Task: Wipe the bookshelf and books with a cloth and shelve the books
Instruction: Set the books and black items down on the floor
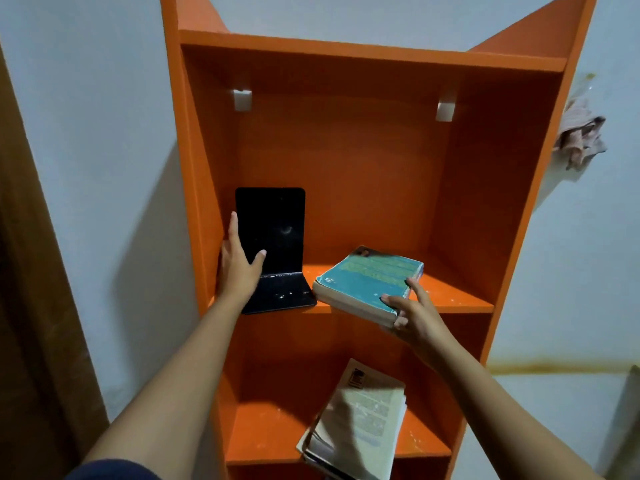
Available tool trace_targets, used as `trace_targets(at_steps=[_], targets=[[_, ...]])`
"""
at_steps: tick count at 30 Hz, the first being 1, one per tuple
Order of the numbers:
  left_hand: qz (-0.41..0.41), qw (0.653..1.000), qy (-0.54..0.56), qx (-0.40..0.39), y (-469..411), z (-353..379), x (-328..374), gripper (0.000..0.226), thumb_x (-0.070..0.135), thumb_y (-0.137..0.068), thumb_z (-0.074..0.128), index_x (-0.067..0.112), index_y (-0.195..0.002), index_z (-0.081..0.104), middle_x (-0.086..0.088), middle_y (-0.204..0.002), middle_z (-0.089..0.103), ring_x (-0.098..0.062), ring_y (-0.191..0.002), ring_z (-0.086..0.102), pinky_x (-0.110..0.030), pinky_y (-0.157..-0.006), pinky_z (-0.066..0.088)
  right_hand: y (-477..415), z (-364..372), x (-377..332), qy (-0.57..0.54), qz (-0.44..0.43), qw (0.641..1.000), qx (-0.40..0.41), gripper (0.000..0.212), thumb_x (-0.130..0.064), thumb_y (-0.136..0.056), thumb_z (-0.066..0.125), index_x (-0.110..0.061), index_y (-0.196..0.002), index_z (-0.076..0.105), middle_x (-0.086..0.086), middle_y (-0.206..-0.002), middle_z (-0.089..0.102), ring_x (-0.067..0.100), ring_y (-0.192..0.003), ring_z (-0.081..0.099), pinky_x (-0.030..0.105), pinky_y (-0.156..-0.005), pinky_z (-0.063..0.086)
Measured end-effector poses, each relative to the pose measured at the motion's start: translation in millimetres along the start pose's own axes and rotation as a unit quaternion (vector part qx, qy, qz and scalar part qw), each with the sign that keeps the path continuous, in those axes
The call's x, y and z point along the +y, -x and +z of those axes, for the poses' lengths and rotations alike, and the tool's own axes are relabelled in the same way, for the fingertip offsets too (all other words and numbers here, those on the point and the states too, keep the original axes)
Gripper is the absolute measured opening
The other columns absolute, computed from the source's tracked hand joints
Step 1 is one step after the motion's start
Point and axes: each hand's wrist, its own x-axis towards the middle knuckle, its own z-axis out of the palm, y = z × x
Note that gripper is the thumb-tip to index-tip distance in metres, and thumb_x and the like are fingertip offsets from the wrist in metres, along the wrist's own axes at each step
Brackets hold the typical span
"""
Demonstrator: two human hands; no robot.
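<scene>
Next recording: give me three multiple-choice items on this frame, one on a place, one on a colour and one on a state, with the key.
1. Where is the cloth?
A. On the lower shelf
B. Hanging to the right of the bookshelf
C. On the floor

2. What colour is the cover of the book that the right hand grips?
A. Teal
B. Red
C. White

3. How is the black bookend placed?
A. Lying flat
B. Tipped against a book
C. Standing upright, with the left hand holding it

Key:
1 B, the cloth hangs outside the right side panel.
2 A, the cover facing up is teal.
3 C, its plate stands vertical, with the thumb on its front.
</scene>
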Motion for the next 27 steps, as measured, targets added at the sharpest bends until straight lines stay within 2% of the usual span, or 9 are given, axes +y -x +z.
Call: trace_targets(at_steps=[6, 9, 11, 13, 14, 16, 18, 20, 27], targets=[[0.067, 0.996, 0.024, -0.046, 23.3, -12.0, 7.3, 0.083, 0.011, -0.092, 0.057, 0.038, -0.148, 0.003, 0.003, -0.158, 0.014, -0.024, -0.141, 0.026, -0.043, -0.115, 0.026, 8.5, -27.7, -1.3, -0.029, 0.011, 1.0, -0.001, 0.068, 0.001, -0.086, 0.056, -0.033, -0.141, 0.036, 0.004, -0.116, 0.055, 0.023, -0.098, 0.059, 0.026, -0.051, 0.056], [0.099, 0.993, 0.013, -0.055, 39.1, -22.2, 18.3, 0.078, 0.01, -0.094, 0.053, 0.035, -0.149, 0.004, 0.003, -0.155, 0.02, 0.003, -0.089, 0.05, 0.0, -0.083, 0.037, 22.9, -34.1, -1.1, -0.046, 0.001, 0.999, 0.002, 0.065, 0.003, -0.086, 0.054, -0.033, -0.139, 0.039, 0.001, -0.113, 0.057, 0.022, -0.103, 0.059, 0.031, -0.058, 0.06], [0.111, 0.992, 0.015, -0.053, 49.8, -30.2, 24.7, 0.075, 0.01, -0.096, 0.051, 0.036, -0.148, 0.005, 0.015, -0.133, 0.045, 0.011, -0.065, 0.029, -0.001, -0.058, 0.035, 39.2, -34.2, -1.1, -0.055, -0.007, 0.998, 0.01, 0.064, 0.004, -0.086, 0.053, -0.033, -0.136, 0.041, -0.001, -0.108, 0.059, 0.02, -0.099, 0.06, 0.03, -0.055, 0.059], [0.123, 0.991, 0.013, -0.045, 61.7, -41.9, 27.9, 0.073, 0.012, -0.096, 0.051, 0.038, -0.148, 0.008, 0.028, -0.085, 0.037, 0.01, -0.063, 0.023, -0.008, -0.06, 0.028, 59.0, -32.3, -0.5, -0.065, -0.014, 0.998, 0.024, 0.064, 0.006, -0.085, 0.053, -0.033, -0.135, 0.042, 0.0, -0.108, 0.059, 0.018, -0.096, 0.061, 0.03, -0.053, 0.058], [0.13, 0.99, 0.012, -0.042, 69.7, -50.2, 30.6, 0.071, 0.013, -0.096, 0.051, 0.038, -0.148, 0.01, 0.027, -0.078, 0.032, 0.01, -0.063, 0.025, -0.009, -0.061, 0.028, 69.9, -30.9, 1.0, -0.069, -0.02, 0.997, 0.032, 0.064, 0.006, -0.085, 0.054, -0.032, -0.134, 0.043, 0.002, -0.111, 0.059, 0.018, -0.096, 0.06, 0.032, -0.055, 0.059], [0.145, 0.989, 0.015, -0.041, 88.6, -70.7, 39.6, 0.067, 0.012, -0.096, 0.05, 0.035, -0.149, 0.015, 0.015, -0.09, 0.057, 0.005, -0.059, 0.039, -0.008, -0.06, 0.033, 93.3, -27.7, 6.1, -0.074, -0.035, 0.996, 0.047, 0.064, 0.006, -0.084, 0.056, -0.03, -0.135, 0.043, 0.005, -0.12, 0.058, 0.02, -0.099, 0.06, 0.036, -0.062, 0.061], [0.153, 0.987, 0.02, -0.043, 110.0, -96.1, 48.1, 0.064, 0.009, -0.096, 0.049, 0.03, -0.148, 0.018, -0.011, -0.134, 0.055, -0.017, -0.084, 0.061, -0.009, -0.075, 0.042, 121.1, -21.9, 12.6, -0.081, -0.055, 0.994, 0.055, 0.065, 0.006, -0.082, 0.058, -0.028, -0.136, 0.043, 0.008, -0.126, 0.056, 0.021, -0.1, 0.06, 0.038, -0.065, 0.06], [0.154, 0.985, 0.047, -0.058, 134.9, -123.3, 51.0, 0.063, 0.007, -0.096, 0.047, 0.029, -0.148, 0.018, 0.001, -0.148, 0.033, -0.007, -0.125, 0.044, -0.001, -0.096, 0.031, 149.4, -14.3, 23.4, -0.088, -0.076, 0.991, 0.062, 0.069, 0.005, -0.081, 0.061, -0.029, -0.138, 0.041, 0.009, -0.127, 0.056, 0.021, -0.096, 0.063, 0.037, -0.064, 0.06], [0.077, 0.991, 0.068, -0.087, 231.7, -219.1, 7.9, 0.063, 0.009, -0.098, 0.044, 0.039, -0.145, 0.014, 0.019, -0.151, 0.02, 0.007, -0.136, 0.02, -0.005, -0.106, 0.022, 221.9, 49.9, 97.6, -0.049, -0.107, 0.993, 0.024, 0.077, 0.005, -0.082, 0.063, -0.024, -0.145, 0.03, 0.008, -0.127, 0.054, 0.029, -0.104, 0.063, 0.037, -0.07, 0.059]])
